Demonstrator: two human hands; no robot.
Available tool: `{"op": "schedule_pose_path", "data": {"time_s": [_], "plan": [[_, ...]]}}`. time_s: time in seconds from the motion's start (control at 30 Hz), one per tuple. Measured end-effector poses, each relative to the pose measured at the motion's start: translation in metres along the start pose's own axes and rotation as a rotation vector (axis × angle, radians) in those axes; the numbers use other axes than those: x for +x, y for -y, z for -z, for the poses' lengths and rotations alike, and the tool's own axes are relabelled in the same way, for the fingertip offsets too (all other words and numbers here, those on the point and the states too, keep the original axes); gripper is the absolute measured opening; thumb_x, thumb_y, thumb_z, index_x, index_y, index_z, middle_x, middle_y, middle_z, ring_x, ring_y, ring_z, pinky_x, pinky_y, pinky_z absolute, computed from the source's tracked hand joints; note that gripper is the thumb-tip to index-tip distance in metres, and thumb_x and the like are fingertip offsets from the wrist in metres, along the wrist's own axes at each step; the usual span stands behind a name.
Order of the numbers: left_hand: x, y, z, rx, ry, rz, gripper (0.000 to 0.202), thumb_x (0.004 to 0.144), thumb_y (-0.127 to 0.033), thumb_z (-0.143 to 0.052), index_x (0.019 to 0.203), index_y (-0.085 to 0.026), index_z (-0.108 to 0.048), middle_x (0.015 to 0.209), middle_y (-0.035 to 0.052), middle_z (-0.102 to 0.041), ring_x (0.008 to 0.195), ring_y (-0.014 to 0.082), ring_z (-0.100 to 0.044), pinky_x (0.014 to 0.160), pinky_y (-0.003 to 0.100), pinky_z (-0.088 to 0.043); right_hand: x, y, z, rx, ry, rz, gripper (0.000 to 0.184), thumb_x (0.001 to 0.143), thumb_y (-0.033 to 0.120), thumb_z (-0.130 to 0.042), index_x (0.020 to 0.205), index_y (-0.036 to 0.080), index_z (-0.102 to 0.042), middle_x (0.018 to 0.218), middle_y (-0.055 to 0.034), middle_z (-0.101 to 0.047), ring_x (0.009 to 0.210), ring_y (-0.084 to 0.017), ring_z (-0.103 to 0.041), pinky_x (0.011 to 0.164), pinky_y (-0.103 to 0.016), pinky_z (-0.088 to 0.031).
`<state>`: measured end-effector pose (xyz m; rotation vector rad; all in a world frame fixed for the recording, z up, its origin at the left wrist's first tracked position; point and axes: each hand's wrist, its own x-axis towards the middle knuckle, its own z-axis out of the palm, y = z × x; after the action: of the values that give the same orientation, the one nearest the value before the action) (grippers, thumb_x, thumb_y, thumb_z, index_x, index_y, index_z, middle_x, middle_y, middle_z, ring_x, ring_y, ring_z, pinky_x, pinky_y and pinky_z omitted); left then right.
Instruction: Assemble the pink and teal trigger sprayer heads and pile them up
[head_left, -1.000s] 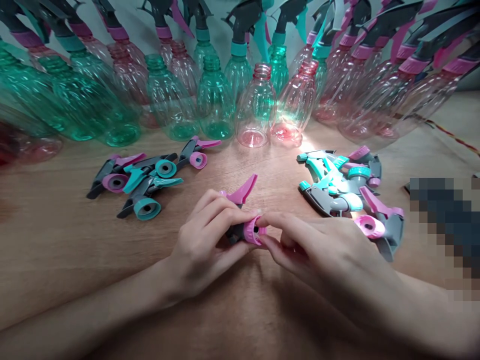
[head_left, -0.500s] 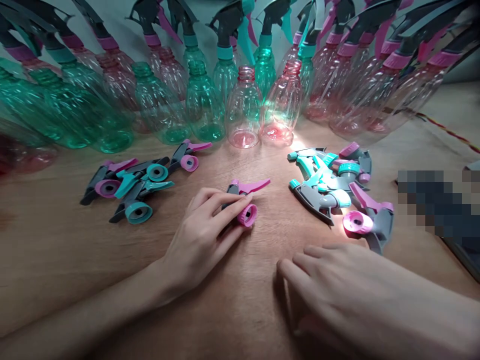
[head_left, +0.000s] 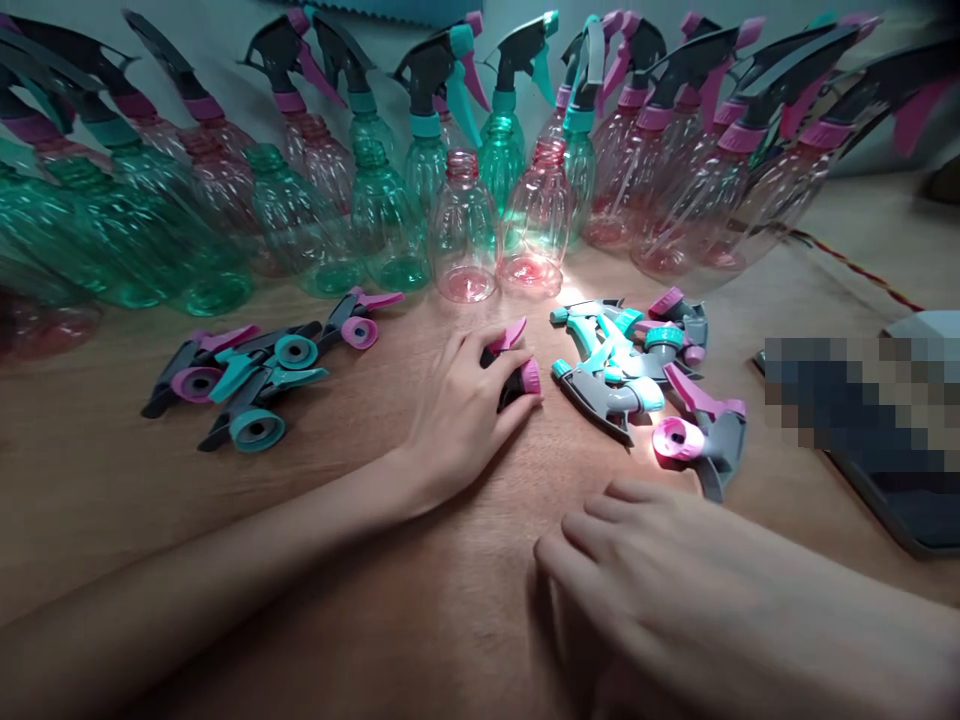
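Note:
My left hand (head_left: 461, 415) is closed around a grey spray trigger head (head_left: 530, 377) with a pink collar and a pink trigger, low over the middle of the wooden table. Fingers cover much of its body; the collar faces right. Closer to me, my right hand (head_left: 637, 570) rests near the table with its fingers curled under, so whatever may be inside it is hidden. Just beyond that hand lies a loose pink-and-grey spray head (head_left: 705, 430), at the edge of a pile of turquoise and grey spray heads (head_left: 600, 345).
On the left lies another group of spray heads (head_left: 262, 385). Clear, pink and green bottles stand along the back, including an uncapped clear pink bottle (head_left: 466, 230); many others carry spray heads. A dark phone-like device (head_left: 892, 500) and a twisted cable (head_left: 855, 268) are at right.
My left hand has moved forward and slightly right with the spray head, turning it so its collar opening no longer faces me. The view has shifted slightly; my right hand stays curled.

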<state>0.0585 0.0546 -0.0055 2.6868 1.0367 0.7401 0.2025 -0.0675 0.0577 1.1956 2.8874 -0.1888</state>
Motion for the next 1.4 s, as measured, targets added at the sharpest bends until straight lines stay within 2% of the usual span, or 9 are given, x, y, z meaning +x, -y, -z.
{"op": "schedule_pose_path", "data": {"time_s": [0.13,0.23,0.4,0.57,0.67,0.8,0.97,1.27,1.4], "plan": [[0.014,-0.006,-0.017,-0.088,-0.011,-0.032,0.041,0.091,-0.035,-0.054,0.126,-0.013,-0.053,0.126,0.0139,-0.053,0.118,0.0264,-0.047,0.102,0.043,-0.040,-0.001,-0.031,0.020,-0.127,-0.156,-0.064,0.011,0.074,0.020,-0.066,0.084,0.016,-0.063,0.077,-0.0059,-0.068,0.064,-0.019,-0.061,0.060,-0.032,-0.047],[0.022,-0.009,-0.025,-0.208,-0.042,-0.071,0.038,0.097,-0.031,-0.040,0.129,-0.011,-0.048,0.131,0.0161,-0.049,0.122,0.0257,-0.046,0.104,0.043,-0.038,0.007,-0.057,0.027,-0.211,-0.237,-0.185,0.031,0.083,0.038,-0.062,0.102,0.015,-0.061,0.099,-0.0116,-0.065,0.086,-0.026,-0.061,0.075,-0.040,-0.048],[0.027,-0.004,-0.018,-0.480,-0.196,-0.093,0.029,0.099,-0.024,-0.034,0.114,-0.011,-0.055,0.124,0.0131,-0.056,0.117,0.0197,-0.052,0.102,0.036,-0.041,0.031,-0.078,0.009,-0.228,-0.343,-0.309,0.076,0.081,0.063,-0.052,0.128,0.003,-0.048,0.120,-0.0205,-0.057,0.111,-0.034,-0.051,0.093,-0.048,-0.044],[0.016,0.014,0.000,-0.504,-0.304,0.103,0.023,0.096,-0.021,-0.040,0.108,-0.016,-0.058,0.112,0.0063,-0.064,0.108,0.0171,-0.058,0.097,0.033,-0.045,0.046,-0.074,-0.012,-0.162,-0.304,-0.313,0.098,0.082,0.073,-0.027,0.142,-0.004,-0.028,0.144,-0.0278,-0.036,0.134,-0.038,-0.030,0.108,-0.053,-0.027],[-0.001,0.021,0.014,-0.380,-0.178,0.092,0.019,0.093,-0.019,-0.046,0.105,-0.016,-0.060,0.108,0.0062,-0.064,0.102,0.0174,-0.060,0.088,0.031,-0.049,0.053,-0.076,-0.028,-0.125,-0.259,-0.353,0.091,0.084,0.071,-0.029,0.143,0.003,-0.031,0.146,-0.0259,-0.033,0.136,-0.038,-0.026,0.108,-0.055,-0.026],[-0.034,0.028,0.034,-0.133,-0.050,-0.076,0.019,0.091,-0.015,-0.048,0.104,-0.020,-0.061,0.108,0.0051,-0.062,0.101,0.0187,-0.059,0.088,0.033,-0.048,0.060,-0.082,-0.048,-0.078,-0.271,-0.404,0.076,0.088,0.063,-0.036,0.140,0.008,-0.040,0.143,-0.0227,-0.040,0.131,-0.037,-0.036,0.102,-0.052,-0.035],[-0.070,0.044,0.057,0.043,-0.053,-0.129,0.021,0.088,-0.016,-0.054,0.107,-0.023,-0.059,0.106,0.0039,-0.062,0.094,0.0200,-0.059,0.083,0.036,-0.049,0.062,-0.083,-0.056,-0.111,-0.309,-0.423,0.063,0.091,0.050,-0.043,0.139,0.007,-0.042,0.140,-0.0218,-0.044,0.127,-0.036,-0.040,0.102,-0.050,-0.036],[-0.117,0.097,0.091,0.328,-0.198,0.140,0.029,0.090,-0.031,-0.052,0.118,-0.024,-0.056,0.113,0.0040,-0.058,0.104,0.0278,-0.054,0.096,0.048,-0.041,0.062,-0.080,-0.060,-0.198,-0.332,-0.429,0.062,0.093,0.049,-0.040,0.138,0.007,-0.043,0.140,-0.0226,-0.045,0.126,-0.038,-0.043,0.103,-0.053,-0.034],[-0.122,0.102,0.095,0.430,-0.155,0.224,0.034,0.088,-0.044,-0.052,0.113,-0.022,-0.060,0.106,0.0068,-0.057,0.105,0.0319,-0.053,0.090,0.048,-0.043,0.062,-0.081,-0.061,-0.271,-0.346,-0.428,0.062,0.094,0.050,-0.035,0.136,0.007,-0.045,0.138,-0.0231,-0.047,0.125,-0.038,-0.045,0.105,-0.056,-0.028]]}}
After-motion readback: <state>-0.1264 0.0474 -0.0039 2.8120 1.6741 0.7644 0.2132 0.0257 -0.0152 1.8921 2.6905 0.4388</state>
